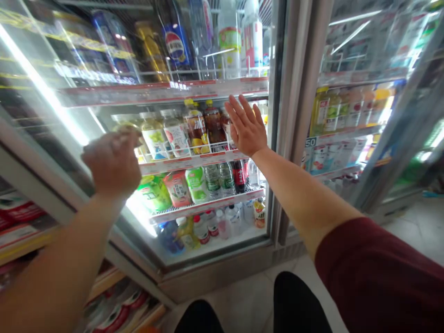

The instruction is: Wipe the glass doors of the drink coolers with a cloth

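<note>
The right hand [248, 125] is raised before the right end of the middle shelf [194, 162], palm flat, fingers extended and slightly apart, with nothing in its grasp. The left hand [113, 162] is blurred before that shelf's left end; its fingers look curled, but whether they pinch anything cannot be told, nor whether either hand touches a surface.

The drinks nearest the hands stand upright in a row on the middle shelf: pale bottles [175, 134] with white caps and fruit-patterned labels towards its left, then a yellow-capped tea bottle [195, 125] with lemons on its label, and a dark brown bottle [213, 122] beside it. A thin wire rail [183, 151] crosses in front of their lower parts. The right hand hides some bottles at the shelf's right end, and the left hand covers part of its left end.

Above the middle shelf stand larger bottles, including a dark one with a blue label [176, 48]. Just below it are a green pouch [154, 192], a pink pouch [177, 187] and clear bottles [226, 178]. To its right, past an upright metal frame [294, 115], more bottles [336, 108] fill another cooler.
</note>
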Available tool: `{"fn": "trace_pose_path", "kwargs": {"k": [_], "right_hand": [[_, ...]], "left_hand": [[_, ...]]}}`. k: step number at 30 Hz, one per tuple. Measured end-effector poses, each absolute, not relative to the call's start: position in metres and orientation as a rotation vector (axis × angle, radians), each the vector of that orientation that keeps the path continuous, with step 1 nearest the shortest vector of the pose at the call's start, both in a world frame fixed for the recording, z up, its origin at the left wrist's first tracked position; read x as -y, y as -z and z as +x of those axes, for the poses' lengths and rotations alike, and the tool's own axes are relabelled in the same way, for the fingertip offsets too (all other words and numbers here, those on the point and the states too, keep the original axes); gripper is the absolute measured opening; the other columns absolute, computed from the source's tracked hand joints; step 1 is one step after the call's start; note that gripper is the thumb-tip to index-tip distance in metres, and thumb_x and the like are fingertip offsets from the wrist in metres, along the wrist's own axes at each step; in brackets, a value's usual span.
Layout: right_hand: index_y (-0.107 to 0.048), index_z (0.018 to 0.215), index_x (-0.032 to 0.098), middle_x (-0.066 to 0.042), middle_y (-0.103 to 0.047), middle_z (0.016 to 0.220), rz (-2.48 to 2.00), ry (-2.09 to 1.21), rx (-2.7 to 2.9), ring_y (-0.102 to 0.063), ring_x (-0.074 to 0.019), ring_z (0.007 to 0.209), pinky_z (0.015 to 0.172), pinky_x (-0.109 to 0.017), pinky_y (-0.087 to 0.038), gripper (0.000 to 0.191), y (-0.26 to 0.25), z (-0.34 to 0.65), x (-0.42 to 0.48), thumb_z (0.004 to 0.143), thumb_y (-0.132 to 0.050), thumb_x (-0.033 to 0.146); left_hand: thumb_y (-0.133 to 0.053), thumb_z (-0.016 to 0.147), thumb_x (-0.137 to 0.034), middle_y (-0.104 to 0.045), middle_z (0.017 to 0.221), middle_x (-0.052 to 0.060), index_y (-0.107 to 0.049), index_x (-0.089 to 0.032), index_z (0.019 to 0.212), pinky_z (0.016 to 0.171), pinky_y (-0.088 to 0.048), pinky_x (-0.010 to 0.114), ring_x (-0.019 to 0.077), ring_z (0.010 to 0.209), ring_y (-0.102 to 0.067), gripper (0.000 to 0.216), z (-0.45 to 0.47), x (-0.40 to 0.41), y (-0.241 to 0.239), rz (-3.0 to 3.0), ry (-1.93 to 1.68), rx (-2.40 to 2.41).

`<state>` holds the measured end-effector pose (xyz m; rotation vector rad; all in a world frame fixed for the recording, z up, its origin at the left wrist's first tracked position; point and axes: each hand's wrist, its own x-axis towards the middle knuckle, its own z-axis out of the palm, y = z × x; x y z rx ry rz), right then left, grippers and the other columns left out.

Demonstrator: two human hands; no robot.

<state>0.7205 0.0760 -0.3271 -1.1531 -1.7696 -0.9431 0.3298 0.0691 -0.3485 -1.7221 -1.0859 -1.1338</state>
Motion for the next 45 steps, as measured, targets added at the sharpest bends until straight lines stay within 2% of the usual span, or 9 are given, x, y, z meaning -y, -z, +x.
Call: {"fn": "trace_pose_path", "kwargs": {"k": [3, 7, 11, 19, 23, 30, 33, 38, 45], "right_hand": [[-0.007, 0.178, 0.033, 0.006, -0.030, 0.181, -1.164, 0.947, 1.766, -0.017, -0.0301, 0.172, 0.141, -0.062, -0.016, 0.081, 0.327, 0.721, -0.076, 0.104, -0.038, 0.024], [-0.007, 0.178, 0.034, 0.006, -0.032, 0.181, -1.137, 0.935, 1.766, -0.019, -0.0303, 0.172, 0.141, -0.063, -0.015, 0.080, 0.328, 0.721, -0.078, 0.104, -0.037, 0.024], [-0.015, 0.178, 0.031, 0.004, -0.035, 0.180, -1.122, 0.938, 1.762, -0.020, -0.0291, 0.171, 0.142, -0.061, -0.014, 0.074, 0.328, 0.721, -0.079, 0.106, -0.033, 0.023], [-0.031, 0.175, 0.030, 0.003, -0.037, 0.179, -1.092, 0.915, 1.745, -0.025, -0.0283, 0.170, 0.141, -0.060, -0.018, 0.069, 0.329, 0.720, -0.075, 0.106, -0.031, 0.023], [-0.039, 0.172, 0.026, -0.002, -0.044, 0.176, -0.959, 0.932, 1.693, -0.034, -0.0302, 0.167, 0.139, -0.060, -0.026, 0.065, 0.335, 0.722, -0.082, 0.107, -0.034, 0.024], [-0.033, 0.174, 0.023, -0.005, -0.046, 0.175, -0.914, 1.075, 1.651, -0.037, -0.0267, 0.166, 0.139, -0.053, -0.024, 0.064, 0.342, 0.722, -0.097, 0.111, -0.042, 0.026], [-0.037, 0.172, 0.021, -0.007, -0.048, 0.173, -0.926, 1.145, 1.627, -0.040, -0.0256, 0.164, 0.138, -0.050, -0.025, 0.061, 0.344, 0.720, -0.097, 0.112, -0.042, 0.027], [-0.040, 0.171, 0.021, -0.007, -0.048, 0.173, -0.969, 1.166, 1.626, -0.042, -0.0264, 0.163, 0.135, -0.052, -0.029, 0.057, 0.345, 0.716, -0.095, 0.114, -0.039, 0.027], [-0.032, 0.173, 0.019, -0.010, -0.038, 0.177, -1.087, 1.061, 1.726, -0.034, -0.0287, 0.167, 0.133, -0.057, -0.034, 0.062, 0.344, 0.709, -0.088, 0.112, -0.041, 0.027]], "left_hand": [[-0.046, 0.107, -0.027, -0.052, 0.151, 0.022, -0.057, -0.019, 0.160, 0.116, -0.031, 0.064, 0.0386, 0.146, -0.043, 0.055, 0.340, -0.077, 0.316, -1.638, 1.230, 1.083], [-0.046, 0.108, -0.028, -0.055, 0.150, 0.023, -0.060, -0.019, 0.157, 0.114, -0.033, 0.061, 0.0373, 0.140, -0.048, 0.051, 0.358, -0.067, 0.369, -1.746, 1.106, 1.075], [-0.052, 0.107, -0.027, -0.071, 0.132, 0.007, -0.075, -0.037, 0.136, 0.109, -0.037, 0.047, 0.0266, 0.122, -0.059, 0.038, 0.360, -0.060, 0.395, -1.965, 0.923, 0.970], [-0.048, 0.109, -0.025, -0.060, 0.148, 0.020, -0.059, -0.023, 0.158, 0.110, -0.036, 0.057, 0.0336, 0.137, -0.051, 0.051, 0.384, -0.066, 0.362, -1.689, 1.123, 0.921], [-0.060, 0.104, -0.020, -0.075, 0.131, 0.006, -0.072, -0.043, 0.142, 0.105, -0.043, 0.046, 0.0259, 0.120, -0.064, 0.047, 0.391, -0.059, 0.403, -1.862, 0.850, 0.761], [-0.048, 0.107, -0.018, -0.065, 0.143, 0.016, -0.064, -0.030, 0.155, 0.113, -0.039, 0.053, 0.0348, 0.132, -0.057, 0.052, 0.387, -0.077, 0.334, -1.609, 1.103, 0.902], [-0.046, 0.105, -0.014, -0.066, 0.140, 0.020, -0.059, -0.022, 0.159, 0.111, -0.040, 0.052, 0.0344, 0.128, -0.057, 0.056, 0.399, -0.063, 0.354, -1.614, 1.065, 0.823], [-0.052, 0.095, -0.004, -0.073, 0.136, 0.000, -0.068, -0.042, 0.147, 0.108, -0.045, 0.033, 0.0189, 0.120, -0.063, 0.066, 0.397, -0.050, 0.387, -1.770, 0.772, 0.559], [-0.047, 0.098, -0.006, -0.066, 0.141, 0.020, -0.058, -0.019, 0.158, 0.101, -0.049, 0.048, 0.0335, 0.121, -0.060, 0.063, 0.377, -0.063, 0.311, -1.579, 0.889, 0.807]]}}
